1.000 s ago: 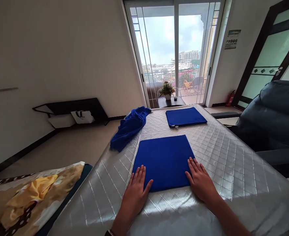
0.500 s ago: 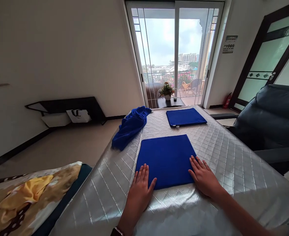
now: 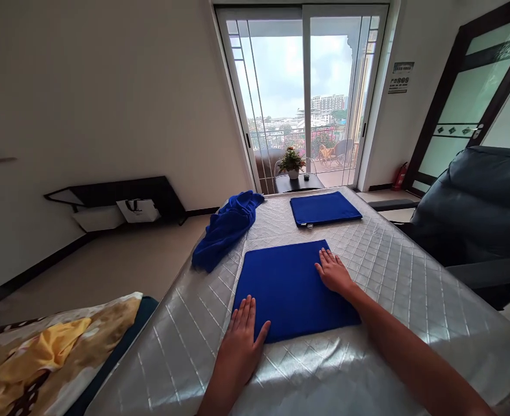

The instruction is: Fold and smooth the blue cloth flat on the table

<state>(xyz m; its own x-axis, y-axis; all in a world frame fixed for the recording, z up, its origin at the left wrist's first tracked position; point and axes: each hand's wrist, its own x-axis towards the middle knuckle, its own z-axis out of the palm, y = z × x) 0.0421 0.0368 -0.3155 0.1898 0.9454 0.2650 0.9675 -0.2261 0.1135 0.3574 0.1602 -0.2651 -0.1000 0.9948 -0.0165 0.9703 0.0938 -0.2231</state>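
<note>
A flat, folded blue cloth (image 3: 287, 289) lies in front of me on the silver quilted cover (image 3: 185, 341). My left hand (image 3: 243, 335) rests flat at its near left corner, fingers stretched out and thumb apart. At the cloth's far right corner lies my right hand (image 3: 333, 271), palm down with its fingers extended; my right forearm crosses the cloth's right edge. Neither hand grips anything. Farther back sits a second folded blue cloth (image 3: 325, 208) with a small white tag at its near edge. To its left is a crumpled blue cloth (image 3: 229, 228).
A dark padded chair (image 3: 476, 214) stands along the right side. At lower left, a yellow cloth (image 3: 49, 349) lies on patterned bedding (image 3: 120, 315). A potted plant (image 3: 292, 162) stands on a small table before the sliding glass door (image 3: 306, 86). A white bag (image 3: 137, 211) is by the left wall.
My right hand has slid away from me along the cloth's right edge, up to the far corner. My left hand stays at the near left corner. The view has shifted slightly.
</note>
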